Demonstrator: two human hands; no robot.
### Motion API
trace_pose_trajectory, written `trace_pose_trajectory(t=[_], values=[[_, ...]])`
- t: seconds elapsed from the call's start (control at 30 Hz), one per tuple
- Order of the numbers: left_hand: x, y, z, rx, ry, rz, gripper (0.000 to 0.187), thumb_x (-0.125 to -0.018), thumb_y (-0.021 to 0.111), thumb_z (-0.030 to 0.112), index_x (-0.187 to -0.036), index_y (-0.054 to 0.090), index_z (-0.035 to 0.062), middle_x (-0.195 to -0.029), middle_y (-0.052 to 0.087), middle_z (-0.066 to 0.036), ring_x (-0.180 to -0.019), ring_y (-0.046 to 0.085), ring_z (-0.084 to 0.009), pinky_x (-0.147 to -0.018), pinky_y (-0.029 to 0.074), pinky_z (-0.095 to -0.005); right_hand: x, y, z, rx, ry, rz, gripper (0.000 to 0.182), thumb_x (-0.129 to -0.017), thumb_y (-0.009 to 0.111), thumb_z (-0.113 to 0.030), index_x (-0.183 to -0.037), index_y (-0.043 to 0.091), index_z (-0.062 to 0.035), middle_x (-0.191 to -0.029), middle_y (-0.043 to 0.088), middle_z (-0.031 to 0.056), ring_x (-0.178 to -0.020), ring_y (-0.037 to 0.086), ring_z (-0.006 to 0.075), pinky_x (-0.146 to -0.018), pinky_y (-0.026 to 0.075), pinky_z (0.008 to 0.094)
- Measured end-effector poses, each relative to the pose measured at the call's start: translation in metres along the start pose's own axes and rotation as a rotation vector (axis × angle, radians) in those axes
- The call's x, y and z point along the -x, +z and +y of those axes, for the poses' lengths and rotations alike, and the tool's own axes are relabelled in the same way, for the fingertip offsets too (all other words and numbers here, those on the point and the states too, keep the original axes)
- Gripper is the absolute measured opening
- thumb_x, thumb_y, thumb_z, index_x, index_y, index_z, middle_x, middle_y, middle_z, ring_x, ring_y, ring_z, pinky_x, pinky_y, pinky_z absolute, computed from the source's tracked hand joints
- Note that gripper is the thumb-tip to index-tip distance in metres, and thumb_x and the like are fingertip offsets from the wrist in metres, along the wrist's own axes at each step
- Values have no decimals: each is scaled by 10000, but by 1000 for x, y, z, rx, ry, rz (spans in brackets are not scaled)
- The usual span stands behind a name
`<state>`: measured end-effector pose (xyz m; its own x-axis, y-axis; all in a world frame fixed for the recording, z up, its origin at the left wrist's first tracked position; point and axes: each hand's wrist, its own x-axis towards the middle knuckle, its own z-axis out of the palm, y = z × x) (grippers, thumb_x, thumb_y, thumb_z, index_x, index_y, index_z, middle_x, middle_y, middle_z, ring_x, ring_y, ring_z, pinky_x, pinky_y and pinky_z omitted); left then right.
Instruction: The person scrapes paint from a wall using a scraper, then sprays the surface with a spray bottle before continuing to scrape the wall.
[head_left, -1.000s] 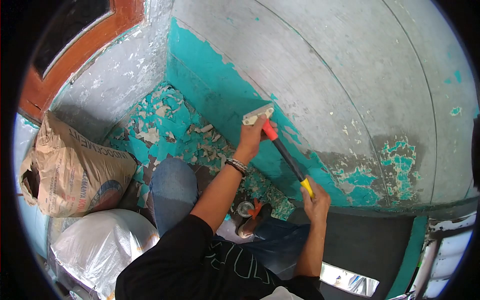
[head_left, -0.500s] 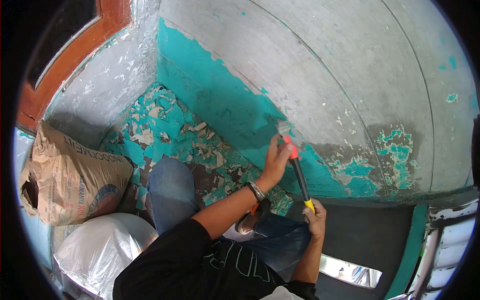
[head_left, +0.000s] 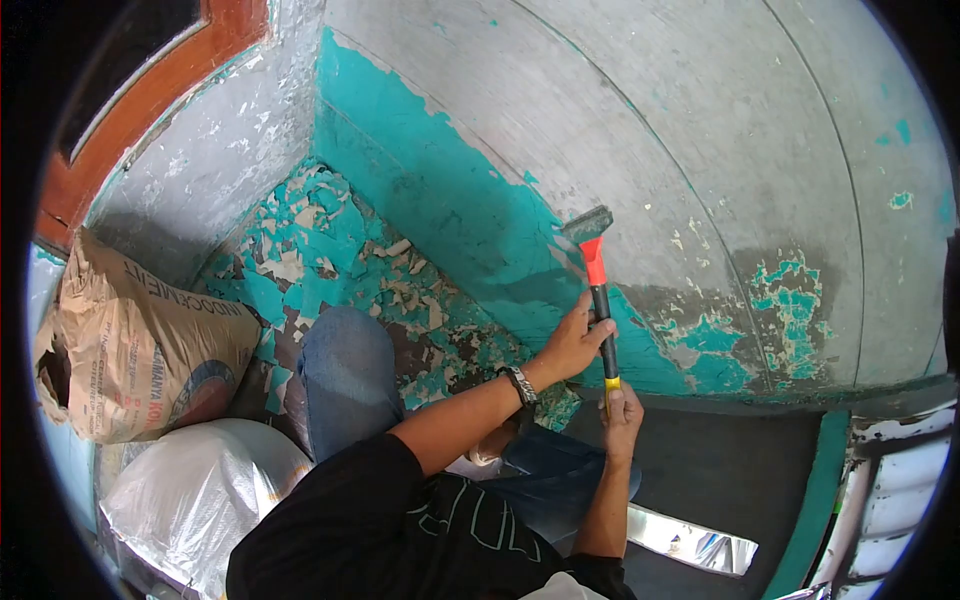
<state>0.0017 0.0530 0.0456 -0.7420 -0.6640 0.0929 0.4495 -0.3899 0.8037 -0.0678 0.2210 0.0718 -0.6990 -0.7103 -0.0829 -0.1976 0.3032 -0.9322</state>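
A long-handled scraper [head_left: 603, 320] with a red neck, black shaft and yellow end slants up over the wall. Its wide blade [head_left: 588, 224] overlaps the border between teal paint [head_left: 430, 200] and bare grey plaster [head_left: 690, 130]. My left hand [head_left: 574, 342], with a bracelet at the wrist, is closed on the black shaft below the red neck. Lower down, my right hand [head_left: 622, 415] is closed around the yellow end.
Peeled paint flakes [head_left: 325, 245] cover the floor along the wall. At left stand a torn paper cement bag [head_left: 160, 345] and a white plastic sack [head_left: 205, 495]. A brown wooden frame [head_left: 150, 110] is at upper left. To the right, a shiny strip [head_left: 690, 538] lies on the dark surface.
The scraper's blade has moved up and right and now shows broadside. My left hand has slid down from the red neck to the black shaft; my right hand has shifted slightly.
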Motion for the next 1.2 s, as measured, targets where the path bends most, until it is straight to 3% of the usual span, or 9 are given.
trace_pose_trajectory(t=[0.23, 0.3, 0.37, 0.4, 0.57, 0.7, 0.87, 1.03, 1.2], values=[[-16, -37, 15, 130, 114, 17, 532, -914, 502, 114, -1373, 237, 83, -867, 590, -90, -756, 629, -172, -614, 545, -290, -21, 41, -3, 53, -123, 8, 290, -939, 510, -272, -1026, 597, -9, -673, 471, -35, -514, 363, 21, -441, 270, 187], [-16, -46, 25, 169, 92, 42, 519, -915, 504, 120, -1364, 249, 81, -862, 589, -88, -734, 628, -172, -614, 545, -292, -24, 56, -10, 49, -156, 16, 239, -926, 516, -188, -1029, 610, 6, -676, 471, -32, -584, 401, 44, -514, 322, 204], [-17, -58, 35, 184, 112, 49, 471, -913, 508, 115, -1331, 294, 76, -848, 590, -81, -703, 624, -172, -607, 543, -289, -27, 75, -16, 37, -164, 7, 251, -924, 520, -196, -1025, 606, 16, -682, 485, -23, -610, 431, 56, -531, 348, 216], [-19, -66, 42, 128, 163, 96, 383, -923, 496, 148, -1273, 358, 75, -822, 591, -70, -669, 621, -169, -591, 537, -283, -32, 87, -22, 88, -177, 14, 263, -923, 523, -209, -1027, 604, 19, -681, 489, -21, -617, 443, 62, -538, 358, 226], [-20, -104, 75, 96, 268, 317, 314, -927, 455, 152, -1209, 397, 26, -711, 547, -47, -578, 579, -130, -508, 502, -266, -41, 146, -56, 199, -254, -92, 311, -914, 535, -260, -1049, 590, 15, -685, 504, -7, -627, 459, 80, -563, 388, 259], [-9, -77, 54, 114, 345, 464, 278, -944, 430, 197, -1150, 413, 10, -674, 515, -34, -534, 540, -114, -487, 474, -264, -24, 132, -31, 173, -213, -116, 324, -903, 555, -271, -1063, 578, 9, -695, 513, -5, -643, 459, 78, -579, 393, 258], [19, -20, 10, 15, 210, 229, 263, -955, 422, 216, -1135, 380, 28, -709, 529, -37, -581, 545, -115, -541, 473, -254, 25, 61, 13, 88, -124, 39, 303, -901, 564, -252, -1049, 582, 12, -694, 507, -20, -612, 449, 64, -541, 377, 231], [30, 14, -10, -4, 44, -26, 274, -932, 476, 199, -1116, 378, 20, -722, 581, -53, -633, 589, -150, -584, 471, -302, 51, 13, 19, -40, -85, 86, 234, -931, 517, -222, -1031, 558, -14, -630, 454, -43, -461, 360, 7, -391, 267, 161], [14, 9, -16, -126, 60, -14, 254, -923, 494, 193, -1086, 400, 23, -716, 586, -54, -632, 578, -148, -590, 460, -299, 39, 14, 12, -82, -33, 98, 213, -928, 524, -215, -999, 569, -19, -627, 452, -44, -459, 359, 4, -388, 261, 158]])
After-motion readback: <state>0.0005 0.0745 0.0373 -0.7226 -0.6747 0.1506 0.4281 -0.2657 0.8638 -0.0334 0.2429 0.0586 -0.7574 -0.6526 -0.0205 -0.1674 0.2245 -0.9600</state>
